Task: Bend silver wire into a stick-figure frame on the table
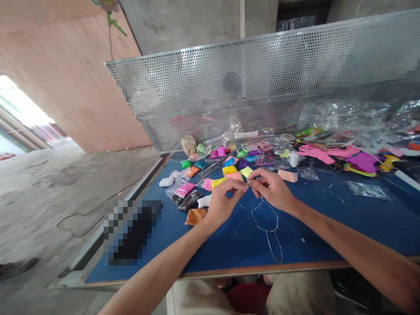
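Wire frame [262, 221] pinched by both hands over bare blue table [344, 218].

The wire frame [264, 218] is thin bare metal, bright and smooth. The tabletop [344, 218] has a matt blue covering; its front edge [262, 269] is raw wood. The screen [262, 78] is perforated sheet metal, dull silver. The packets [185, 189] are glossy clear plastic over coloured clay. The film [357, 118] is crinkled, shiny plastic. The pink cut-outs [316, 153] look like matt foam sheet. The wall [65, 87] is smooth plywood. The floor [39, 183] is rough concrete.
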`<state>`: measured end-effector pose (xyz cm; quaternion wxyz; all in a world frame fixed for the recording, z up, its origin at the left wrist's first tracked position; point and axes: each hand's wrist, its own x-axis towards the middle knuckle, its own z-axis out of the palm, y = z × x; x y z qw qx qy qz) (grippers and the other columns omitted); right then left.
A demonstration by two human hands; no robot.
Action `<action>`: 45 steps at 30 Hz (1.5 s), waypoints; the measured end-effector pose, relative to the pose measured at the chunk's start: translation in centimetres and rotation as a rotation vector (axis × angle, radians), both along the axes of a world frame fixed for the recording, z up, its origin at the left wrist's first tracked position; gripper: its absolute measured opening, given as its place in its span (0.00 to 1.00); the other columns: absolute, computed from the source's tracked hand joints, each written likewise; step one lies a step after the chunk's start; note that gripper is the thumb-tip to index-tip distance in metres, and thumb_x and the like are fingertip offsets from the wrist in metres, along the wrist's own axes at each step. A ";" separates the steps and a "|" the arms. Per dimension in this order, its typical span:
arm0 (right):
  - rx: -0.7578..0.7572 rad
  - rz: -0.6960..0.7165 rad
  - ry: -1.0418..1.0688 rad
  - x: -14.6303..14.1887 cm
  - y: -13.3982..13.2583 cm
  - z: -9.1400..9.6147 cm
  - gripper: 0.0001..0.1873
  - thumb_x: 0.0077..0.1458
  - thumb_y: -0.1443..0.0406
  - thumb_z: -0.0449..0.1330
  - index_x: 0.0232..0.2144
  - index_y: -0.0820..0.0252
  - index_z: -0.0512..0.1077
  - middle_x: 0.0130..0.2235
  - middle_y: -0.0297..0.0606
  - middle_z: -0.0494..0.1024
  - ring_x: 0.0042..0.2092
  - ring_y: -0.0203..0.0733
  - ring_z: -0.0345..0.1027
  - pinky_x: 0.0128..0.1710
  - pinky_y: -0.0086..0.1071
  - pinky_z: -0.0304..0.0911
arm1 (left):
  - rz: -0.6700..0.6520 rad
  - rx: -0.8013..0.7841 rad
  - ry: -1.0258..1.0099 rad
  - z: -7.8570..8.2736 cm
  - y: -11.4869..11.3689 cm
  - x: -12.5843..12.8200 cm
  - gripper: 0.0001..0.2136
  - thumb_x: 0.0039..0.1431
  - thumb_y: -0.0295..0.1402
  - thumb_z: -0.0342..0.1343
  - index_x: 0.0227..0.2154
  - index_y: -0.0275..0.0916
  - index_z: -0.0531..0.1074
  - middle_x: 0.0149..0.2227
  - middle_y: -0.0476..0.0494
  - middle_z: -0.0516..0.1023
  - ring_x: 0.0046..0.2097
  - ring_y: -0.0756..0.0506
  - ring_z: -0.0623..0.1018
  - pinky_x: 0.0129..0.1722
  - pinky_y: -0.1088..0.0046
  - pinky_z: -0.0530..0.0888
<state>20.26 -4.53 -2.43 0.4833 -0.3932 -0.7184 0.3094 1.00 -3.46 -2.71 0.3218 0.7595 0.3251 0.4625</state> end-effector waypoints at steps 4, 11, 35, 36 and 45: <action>-0.021 -0.016 -0.016 0.1 -0.1 -0.1 0.13 0.63 0.54 0.54 0.39 0.57 0.68 0.19 0.27 0.69 0.16 0.31 0.59 0.18 0.26 0.56 | -0.037 -0.053 0.032 0.4 0.3 -0.3 0.08 0.61 0.36 0.57 0.37 0.41 0.79 0.39 0.44 0.80 0.39 0.46 0.76 0.39 0.71 0.70; 0.040 -0.071 -0.092 0.1 -0.6 0.2 0.11 0.64 0.56 0.54 0.40 0.55 0.69 0.19 0.27 0.70 0.16 0.31 0.59 0.18 0.25 0.56 | -0.191 -0.547 -0.167 1.0 0.6 -0.2 0.19 0.62 0.48 0.52 0.39 0.36 0.78 0.38 0.40 0.80 0.33 0.48 0.74 0.37 0.71 0.71; 0.083 -0.052 -0.154 -0.2 -0.7 -0.3 0.10 0.64 0.59 0.53 0.41 0.56 0.71 0.20 0.27 0.69 0.20 0.33 0.63 0.23 0.26 0.59 | 0.323 0.249 0.656 2.4 -1.2 0.2 0.08 0.59 0.39 0.56 0.34 0.42 0.76 0.35 0.46 0.80 0.33 0.46 0.75 0.31 0.71 0.60; 0.088 -0.064 -0.150 -0.2 -0.6 -0.3 0.09 0.64 0.59 0.54 0.41 0.56 0.71 0.19 0.27 0.69 0.20 0.33 0.62 0.23 0.26 0.59 | 0.323 0.179 0.642 2.4 -1.1 0.2 0.10 0.59 0.42 0.56 0.32 0.42 0.77 0.33 0.46 0.80 0.32 0.46 0.75 0.30 0.71 0.60; 0.202 -0.146 -0.170 0.4 -0.3 -0.8 0.08 0.63 0.60 0.56 0.41 0.56 0.71 0.21 0.27 0.71 0.20 0.33 0.63 0.22 0.26 0.58 | -0.270 -0.713 -0.004 1.0 0.5 -0.2 0.19 0.57 0.48 0.59 0.39 0.36 0.81 0.43 0.38 0.81 0.37 0.48 0.74 0.39 0.72 0.69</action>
